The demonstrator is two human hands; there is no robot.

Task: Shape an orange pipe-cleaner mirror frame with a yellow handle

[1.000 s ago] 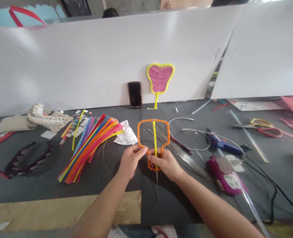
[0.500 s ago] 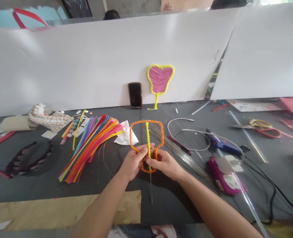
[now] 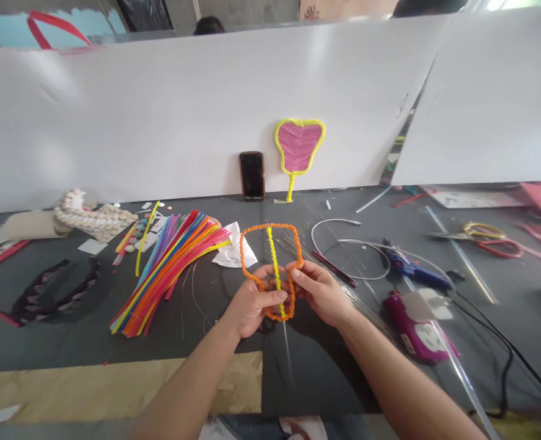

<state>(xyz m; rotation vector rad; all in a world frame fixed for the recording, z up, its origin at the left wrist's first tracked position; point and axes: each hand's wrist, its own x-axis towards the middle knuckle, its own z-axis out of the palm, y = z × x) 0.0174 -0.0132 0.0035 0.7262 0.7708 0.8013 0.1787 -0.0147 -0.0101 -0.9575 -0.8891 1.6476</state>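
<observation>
An orange twisted pipe-cleaner frame (image 3: 298,245) is held upright over the table, wide at the top and narrow at the bottom. Down its middle runs a yellow twisted pipe-cleaner strip (image 3: 272,252), and a thin bare wire (image 3: 287,348) sticks out below. My left hand (image 3: 254,304) is closed on the lower left of the frame, its thumb across the yellow strip. With thumb and fingers, my right hand (image 3: 323,292) pinches the frame's right side at the bend. Some fingers of both hands are hidden behind the frame.
Colourful pipe cleaners (image 3: 169,272) lie at left, near a dark braided headband (image 3: 54,293). A phone (image 3: 252,176) and a pink fan shape with yellow edging (image 3: 300,146) lean against the white board (image 3: 160,116). Rightward are metal wires (image 3: 362,305), a glue gun (image 3: 414,269), scissors (image 3: 476,237) and a purple power strip (image 3: 419,333).
My right hand has moved up and outward from the yellow strip to the frame's right side. My left thumb now lies across the strip, and the frame has tilted slightly.
</observation>
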